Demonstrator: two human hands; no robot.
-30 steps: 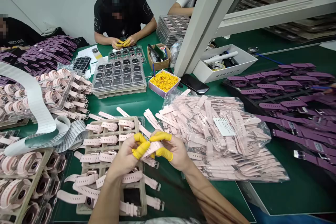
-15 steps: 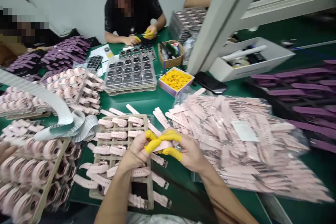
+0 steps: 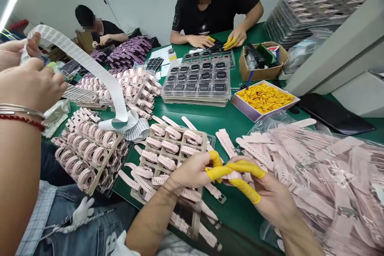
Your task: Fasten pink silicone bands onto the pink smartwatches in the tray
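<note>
My left hand, with yellow finger covers, pinches one side of a small pink strap piece. My right hand, also in yellow finger covers, grips the other side, the fingertips of both hands nearly meeting. The fingers hide most of the piece. Below and left of the hands lies a beige tray with rows of pink-strapped watches, partly covered by my left forearm. Loose pink straps rest beyond my hands. A large heap of bagged pink straps spreads to the right of my right hand.
At left, a person's hands hold a long white label strip above stacked watch trays. Ahead are trays of black watch faces, a box of yellow finger covers, a cardboard box and a black phone-like object. Another person works opposite.
The view has swung left, bringing in the neighbour's hands with the label strip. My hands still hold the pink piece together. The person opposite has both hands lower, over the dark items.
</note>
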